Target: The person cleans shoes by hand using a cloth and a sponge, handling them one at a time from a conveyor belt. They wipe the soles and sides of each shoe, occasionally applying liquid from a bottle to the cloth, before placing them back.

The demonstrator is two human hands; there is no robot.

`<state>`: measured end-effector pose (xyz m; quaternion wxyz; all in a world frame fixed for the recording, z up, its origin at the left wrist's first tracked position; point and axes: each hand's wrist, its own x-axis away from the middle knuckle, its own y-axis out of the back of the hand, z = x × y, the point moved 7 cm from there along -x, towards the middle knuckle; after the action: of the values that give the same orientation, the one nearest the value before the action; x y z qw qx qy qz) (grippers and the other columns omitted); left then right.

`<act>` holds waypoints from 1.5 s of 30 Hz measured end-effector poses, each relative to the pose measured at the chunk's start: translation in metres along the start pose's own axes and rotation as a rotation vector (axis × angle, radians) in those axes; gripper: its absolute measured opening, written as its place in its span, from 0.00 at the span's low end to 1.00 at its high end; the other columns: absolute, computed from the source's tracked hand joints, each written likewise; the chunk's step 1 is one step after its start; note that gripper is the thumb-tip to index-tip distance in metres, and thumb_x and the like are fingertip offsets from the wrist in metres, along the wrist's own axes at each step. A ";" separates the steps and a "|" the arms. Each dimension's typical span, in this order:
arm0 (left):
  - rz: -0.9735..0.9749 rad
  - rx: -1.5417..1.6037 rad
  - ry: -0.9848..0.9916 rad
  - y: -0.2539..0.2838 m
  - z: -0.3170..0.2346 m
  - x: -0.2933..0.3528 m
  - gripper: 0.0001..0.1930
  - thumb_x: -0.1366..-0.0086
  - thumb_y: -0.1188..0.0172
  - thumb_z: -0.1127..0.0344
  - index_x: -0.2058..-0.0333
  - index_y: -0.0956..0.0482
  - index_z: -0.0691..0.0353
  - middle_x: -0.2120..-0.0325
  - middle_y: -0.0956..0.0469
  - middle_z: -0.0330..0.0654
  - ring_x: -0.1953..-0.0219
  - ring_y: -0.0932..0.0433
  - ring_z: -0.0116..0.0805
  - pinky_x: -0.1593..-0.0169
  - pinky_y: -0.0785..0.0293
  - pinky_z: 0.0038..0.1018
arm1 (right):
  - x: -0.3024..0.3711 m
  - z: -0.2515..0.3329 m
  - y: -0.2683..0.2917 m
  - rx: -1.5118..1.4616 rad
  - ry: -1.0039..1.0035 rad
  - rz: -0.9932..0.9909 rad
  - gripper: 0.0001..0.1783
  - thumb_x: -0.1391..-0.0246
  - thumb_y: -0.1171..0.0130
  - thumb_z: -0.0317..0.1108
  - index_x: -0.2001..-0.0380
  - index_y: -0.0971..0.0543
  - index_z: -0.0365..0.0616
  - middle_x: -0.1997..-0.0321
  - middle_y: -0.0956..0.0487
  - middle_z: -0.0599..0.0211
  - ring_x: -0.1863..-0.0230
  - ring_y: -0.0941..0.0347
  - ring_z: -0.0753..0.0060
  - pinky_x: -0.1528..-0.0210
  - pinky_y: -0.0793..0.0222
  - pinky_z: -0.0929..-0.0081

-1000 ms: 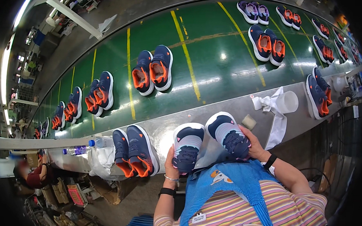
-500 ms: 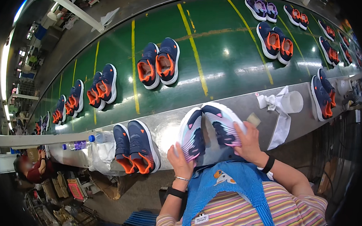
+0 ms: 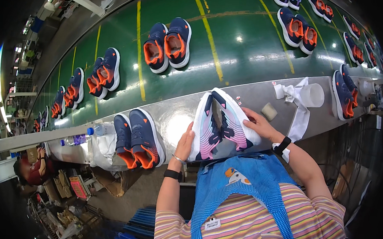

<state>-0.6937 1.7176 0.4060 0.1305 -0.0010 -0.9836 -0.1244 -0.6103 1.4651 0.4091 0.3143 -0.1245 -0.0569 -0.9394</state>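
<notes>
A pair of navy, pink and pale blue sneakers with white soles stands in front of me, toes touching or nearly so at the far end and heels apart. My left hand [image 3: 184, 143] grips the left sneaker [image 3: 207, 142] along its outer sole. On the other side, my right hand [image 3: 260, 125] holds the right sneaker [image 3: 236, 129] by its white sole, fingers over the edge. Both are over the metal ledge [image 3: 175, 105]; whether they rest on it I cannot tell. A small beige block [image 3: 269, 111] lies beyond my right hand.
Behind the ledge runs a green conveyor [image 3: 238, 61] carrying several navy-and-orange pairs. Another navy pair [image 3: 141, 136] stands left on the ledge, near plastic bottles [image 3: 100, 129]. To the right are a white cloth strip [image 3: 300, 121], a round white container [image 3: 312, 95] and one more pair [image 3: 344, 95].
Both sneakers have come nearer and stand closer together, toes brought in. My hands have shifted along the outer soles. The belt and its shoes sit higher in view.
</notes>
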 end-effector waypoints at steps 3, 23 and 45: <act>-0.018 0.122 0.018 0.002 0.008 0.000 0.27 0.34 0.65 0.55 0.44 0.46 0.70 0.50 0.36 0.51 0.46 0.39 0.35 0.44 0.47 0.24 | 0.002 0.014 -0.005 -0.059 -0.042 -0.037 0.29 0.47 0.50 0.39 0.44 0.42 0.40 0.50 0.33 0.61 0.50 0.37 0.74 0.49 0.42 0.78; -0.198 0.859 0.315 0.025 -0.012 0.002 0.27 0.35 0.64 0.50 0.50 0.38 0.70 0.55 0.30 0.49 0.55 0.29 0.40 0.51 0.32 0.33 | -0.007 0.042 -0.010 -0.640 -0.177 -0.189 0.26 0.43 0.57 0.46 0.50 0.36 0.36 0.53 0.29 0.59 0.55 0.30 0.72 0.55 0.33 0.76; 0.129 1.424 0.212 -0.007 -0.021 -0.010 0.26 0.35 0.67 0.49 0.44 0.44 0.58 0.48 0.38 0.50 0.49 0.35 0.49 0.46 0.38 0.45 | -0.028 0.045 -0.048 -1.215 -0.023 -0.015 0.30 0.45 0.58 0.53 0.45 0.40 0.46 0.45 0.35 0.58 0.47 0.36 0.61 0.46 0.38 0.61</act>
<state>-0.6790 1.7062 0.4218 0.2011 0.0384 -0.8062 0.5551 -0.6086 1.5278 0.4440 0.1795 -0.2913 0.4852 -0.8046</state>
